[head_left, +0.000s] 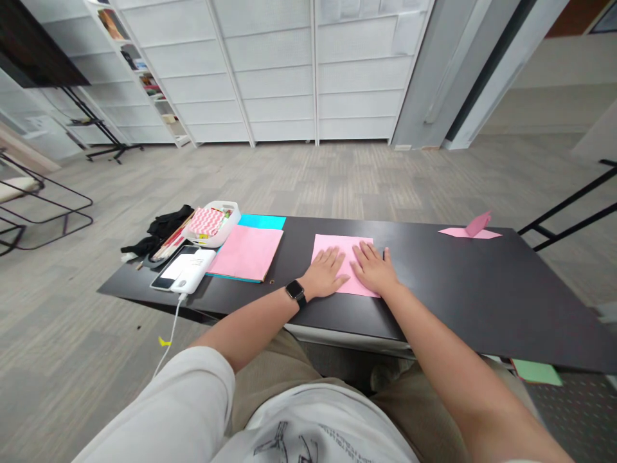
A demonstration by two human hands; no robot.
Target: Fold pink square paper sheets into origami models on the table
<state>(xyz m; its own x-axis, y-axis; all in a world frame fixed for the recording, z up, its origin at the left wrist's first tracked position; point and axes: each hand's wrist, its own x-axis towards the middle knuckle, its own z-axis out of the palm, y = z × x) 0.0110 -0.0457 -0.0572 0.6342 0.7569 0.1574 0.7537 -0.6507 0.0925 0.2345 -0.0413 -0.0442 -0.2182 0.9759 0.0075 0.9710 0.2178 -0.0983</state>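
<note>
The sheet (357,285) lies flat on the table (448,289). The left hand (325,273) and right hand (375,269) rest on its left and right portions, palms down, fingers extended, gripping nothing. This placement likely keeps the sheet flat and steady. Left of the sheet, and apart from it, is the paper stack (250,251); beyond that, the tray (235,215) and power bank (193,271) limit lateral room. Well right of the sheet stands the folded piece (475,228).
</note>
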